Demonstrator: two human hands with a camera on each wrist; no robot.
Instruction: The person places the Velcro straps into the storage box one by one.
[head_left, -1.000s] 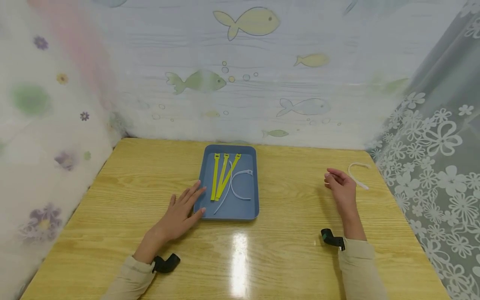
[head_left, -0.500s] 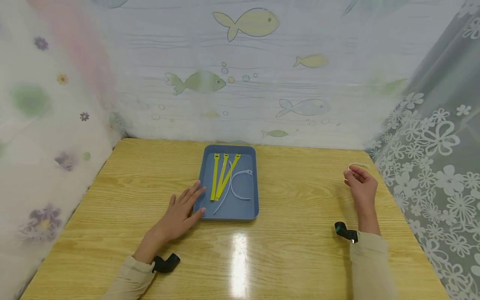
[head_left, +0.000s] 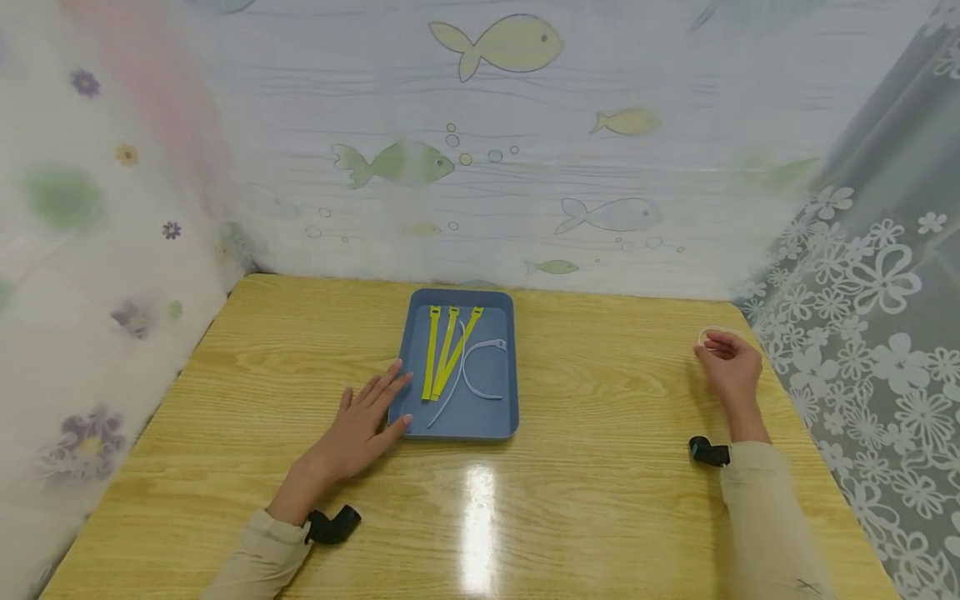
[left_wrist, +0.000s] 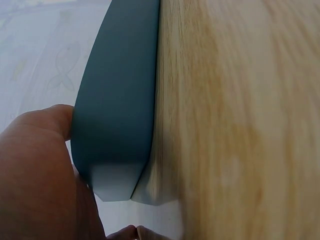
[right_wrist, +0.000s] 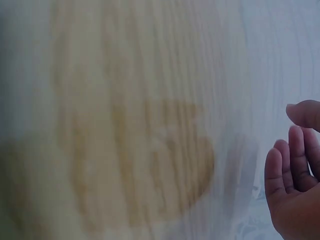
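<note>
While flat on the wooden table [head_left: 585, 467], left hand [head_left: 360, 433]: fingers straight, tips touching near-left rim of blue tray [head_left: 495, 425]. Just beyond those fingertips, inside tray: three yellow cable ties [head_left: 444, 350], two white ties [head_left: 480, 371]. Right hand [head_left: 729, 367]: well apart from tray, fingers curled over white cable tie [head_left: 708, 332]; pinch itself not discernible.

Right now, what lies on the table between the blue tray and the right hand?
Nothing: in the head view only bare wooden table lies between the blue tray and the right hand.
</note>
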